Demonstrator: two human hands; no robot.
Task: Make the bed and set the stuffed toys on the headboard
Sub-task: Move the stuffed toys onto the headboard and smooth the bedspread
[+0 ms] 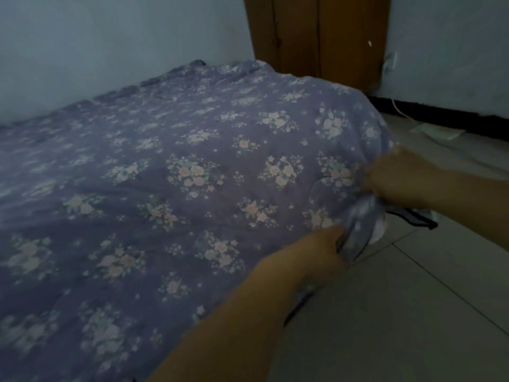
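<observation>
My left hand (326,245) is nearest, forearm coming up from the bottom edge, fingers closed on a bunched fold of the purple floral-print bedspread (170,188) at the bed's near right corner. Just past it, my right hand (396,177) comes in from the right edge and grips the same gathered corner from above; it is blurred, so finger detail is unclear, but the cloth puckers under it. Between my 2 hands the fabric twists into a pale, shiny wad, and a dark-edged strip of cloth (413,216) sticks out to the right below my right wrist. The bedspread lies spread over the whole bed, mostly flat, rumpled along the far edge against the pale blue wall (110,37). The light tiled floor (413,312) runs along the right. Farther back, a brown wooden door (316,31) stands behind the bed's far corner, and a thin white cable (399,108) lies by the dark baseboard.
</observation>
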